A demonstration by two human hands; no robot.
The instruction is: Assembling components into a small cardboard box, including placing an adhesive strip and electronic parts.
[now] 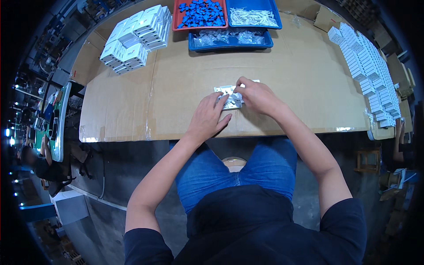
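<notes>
On the cardboard-covered table in front of me lies a flat, silvery-white rectangular piece (232, 104) with small details on its face. My left hand (206, 114) rests against its left side, fingers stretched over the edge and thumb held apart. At the piece's upper right, my right hand (257, 96) has thumb and fingertips brought together in a pinch. Whatever sits between those fingertips is too small or hidden to make out. Part of a white item (255, 81) shows just behind the right hand; its kind is unclear.
At the far side stand a red tray (176, 22) of small blue parts, a blue tray (278, 25) of white pieces, and another blue tray (192, 47) of clear plastic bags. White boxes (137, 35) are stacked far left; small white boxes (369, 75) line the right edge.
</notes>
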